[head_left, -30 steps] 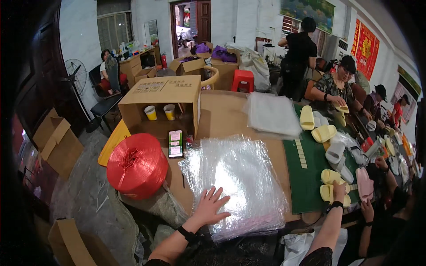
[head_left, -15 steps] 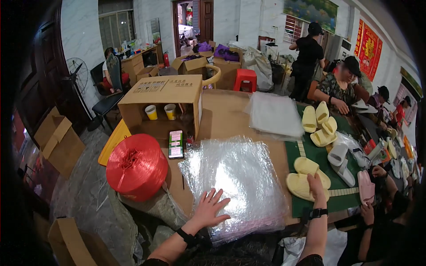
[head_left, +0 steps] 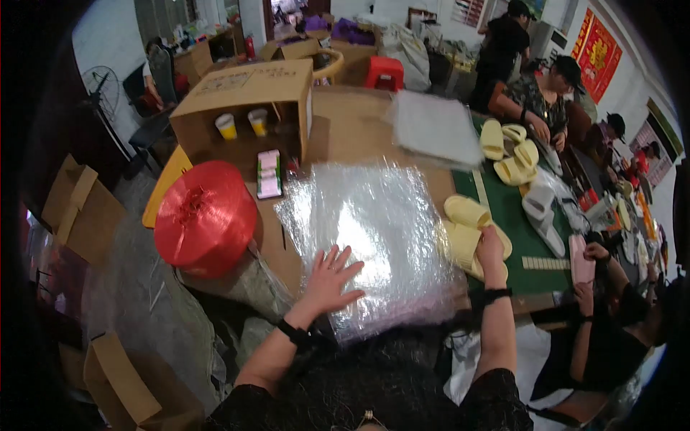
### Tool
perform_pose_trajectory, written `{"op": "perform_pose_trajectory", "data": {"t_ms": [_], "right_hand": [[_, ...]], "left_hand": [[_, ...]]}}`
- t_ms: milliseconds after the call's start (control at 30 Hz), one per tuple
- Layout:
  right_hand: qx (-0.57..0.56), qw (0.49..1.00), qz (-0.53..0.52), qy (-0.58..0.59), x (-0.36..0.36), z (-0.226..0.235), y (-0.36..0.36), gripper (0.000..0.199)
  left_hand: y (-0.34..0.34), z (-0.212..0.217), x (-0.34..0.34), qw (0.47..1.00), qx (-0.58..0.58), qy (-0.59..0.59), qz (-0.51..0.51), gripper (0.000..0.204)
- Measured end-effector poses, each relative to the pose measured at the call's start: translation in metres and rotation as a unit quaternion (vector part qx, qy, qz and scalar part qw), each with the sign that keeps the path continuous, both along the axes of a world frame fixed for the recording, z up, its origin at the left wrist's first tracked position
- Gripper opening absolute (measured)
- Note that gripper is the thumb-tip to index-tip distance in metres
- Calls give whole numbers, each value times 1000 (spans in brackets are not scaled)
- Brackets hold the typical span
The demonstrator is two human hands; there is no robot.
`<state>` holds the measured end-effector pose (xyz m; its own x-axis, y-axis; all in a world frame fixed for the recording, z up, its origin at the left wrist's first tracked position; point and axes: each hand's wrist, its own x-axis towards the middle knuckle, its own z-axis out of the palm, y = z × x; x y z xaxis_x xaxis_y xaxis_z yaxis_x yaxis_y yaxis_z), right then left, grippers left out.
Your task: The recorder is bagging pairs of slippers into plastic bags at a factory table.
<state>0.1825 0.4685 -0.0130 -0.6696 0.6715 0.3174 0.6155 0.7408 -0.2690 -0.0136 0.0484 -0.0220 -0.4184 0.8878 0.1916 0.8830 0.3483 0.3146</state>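
My left hand (head_left: 332, 282) lies with fingers spread on a stack of shiny clear plastic bags (head_left: 381, 215) in front of me. To the right, my right hand (head_left: 491, 251) is closed round a pair of pale yellow slippers (head_left: 466, 212). This pair is at the right edge of the bag stack, beside the green cutting mat (head_left: 528, 233). Its underside and my fingertips are hidden. More yellow slippers (head_left: 519, 169) and a grey pair of slippers (head_left: 543, 219) lie farther along the mat.
A large roll of red plastic twine (head_left: 205, 215) stands at the left. Behind it are an open cardboard box (head_left: 241, 97) holding two cups, and a phone (head_left: 269, 174). More clear bags (head_left: 437, 133) lie at the back. At right, a co-worker's hands hold a pink slipper (head_left: 582, 260).
The view has tilted down, so the table sits higher in the picture. My right hand has drawn the yellow slippers left, against the bag stack. My left hand stays spread on the bags.
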Motion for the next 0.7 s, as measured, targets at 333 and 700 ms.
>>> {"op": "perform_pose_trajectory", "data": {"t_ms": [333,700], "right_hand": [[-9,979,-117,164,26,79,-59,23],[-138,968,209,30,-59,37,-242,45]], "left_hand": [[0,-2,1,998,39,-50,-5,68],[-1,2,-6,999,6,-49,1,77]]}}
